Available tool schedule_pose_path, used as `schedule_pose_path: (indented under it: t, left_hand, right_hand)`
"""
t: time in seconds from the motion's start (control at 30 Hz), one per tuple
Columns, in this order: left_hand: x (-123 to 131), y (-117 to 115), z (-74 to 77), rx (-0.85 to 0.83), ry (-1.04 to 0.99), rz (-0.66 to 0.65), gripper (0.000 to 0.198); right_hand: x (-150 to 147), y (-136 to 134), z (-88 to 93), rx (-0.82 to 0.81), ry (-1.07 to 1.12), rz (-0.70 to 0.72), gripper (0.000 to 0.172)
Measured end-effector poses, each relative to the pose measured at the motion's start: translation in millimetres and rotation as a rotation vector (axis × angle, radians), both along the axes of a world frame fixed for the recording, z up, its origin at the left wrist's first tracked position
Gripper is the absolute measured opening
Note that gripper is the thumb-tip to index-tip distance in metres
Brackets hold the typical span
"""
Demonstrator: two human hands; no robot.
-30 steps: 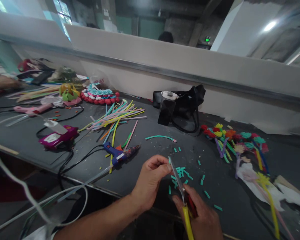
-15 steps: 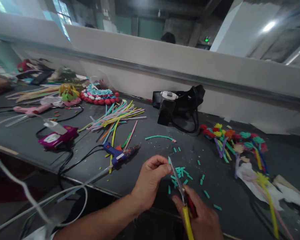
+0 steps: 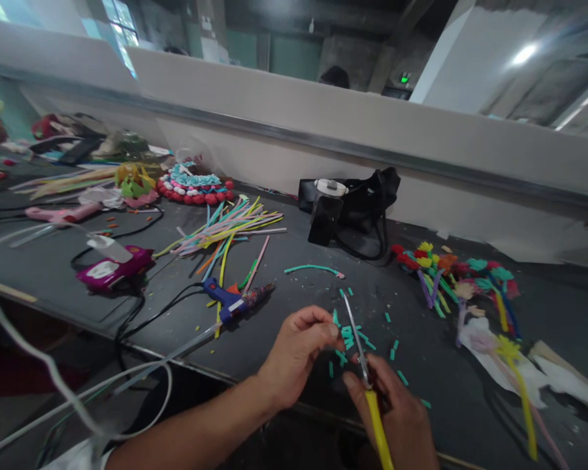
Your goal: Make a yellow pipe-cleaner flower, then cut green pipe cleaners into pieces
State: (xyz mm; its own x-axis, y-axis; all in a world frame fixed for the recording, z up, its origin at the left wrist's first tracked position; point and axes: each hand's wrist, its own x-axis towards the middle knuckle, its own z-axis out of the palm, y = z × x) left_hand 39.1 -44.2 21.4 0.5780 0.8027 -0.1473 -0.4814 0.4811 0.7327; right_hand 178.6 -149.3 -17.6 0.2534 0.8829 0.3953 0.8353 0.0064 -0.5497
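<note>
1. From where I'm standing, the left hand (image 3: 296,352) is pinching what looks like a teal strip (image 3: 336,318) above the table (image 3: 436,346), just beside the scissors (image 3: 361,360).
2. That strip is looking light, soft and bendy; pinching close to its tip is probably steadying it best.
3. The right hand (image 3: 399,408) is gripping the scissors' yellow handle (image 3: 379,427), seemingly the surest hold on something stiff.

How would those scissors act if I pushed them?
The scissors would probably stay stiff and feel fairly heavy, since their long blades look like metal. On the table, they'd likely slide rather than roll, being long and flat.
</note>
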Motion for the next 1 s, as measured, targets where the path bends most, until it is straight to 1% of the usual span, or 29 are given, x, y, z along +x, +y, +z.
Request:
schedule_pose_path:
  t: [0.1, 0.17, 0.23, 0.4, 0.57, 0.67, 0.8, 0.9, 1.0]
  left_hand:
    - [-3.3, -1.5, -1.4, -0.019, -0.045, -0.122, 0.006]
    - [-5.9, -3.2, -3.1, -0.029, -0.038, -0.191, 0.007]
    - [-8.7, -4.6, -5.2, -0.038, -0.008, -0.247, 0.008]
    - [-15.7, -5.8, -10.1, -0.028, 0.091, -0.326, 0.006]
    - [-20.5, -9.3, -11.5, -0.021, 0.140, -0.374, 0.005]
    - [-23.0, -11.8, -10.6, 0.063, 0.162, -0.318, 0.010]
    - [-26.6, -12.6, -8.6, 0.282, 0.266, -0.178, 0.019]
    - [-27.9, -13.1, -7.5, 0.444, 0.401, -0.092, 0.017]
    - [-27.7, -14.2, -7.1, 0.491, 0.457, -0.044, 0.013]
  right_hand:
    - [-3.2, 6.5, 16.6, -0.034, 0.137, -0.018, 0.030]
    - [-6.0, 10.3, 27.3, -0.054, 0.242, -0.029, 0.030]
    - [-9.1, 13.0, 34.3, -0.041, 0.317, -0.037, 0.033]
    - [-16.8, 16.3, 36.7, 0.043, 0.377, -0.089, 0.034]
    - [-21.5, 18.9, 38.8, 0.026, 0.361, -0.073, 0.030]
    - [-25.5, 20.4, 43.7, 0.041, 0.313, -0.117, 0.028]
    - [-33.6, 23.0, 50.9, 0.087, 0.333, -0.150, 0.029]
    - [-39.7, 24.7, 53.2, 0.072, 0.396, -0.163, 0.029]
    - [-43.9, 26.1, 54.0, 0.070, 0.401, -0.161, 0.030]
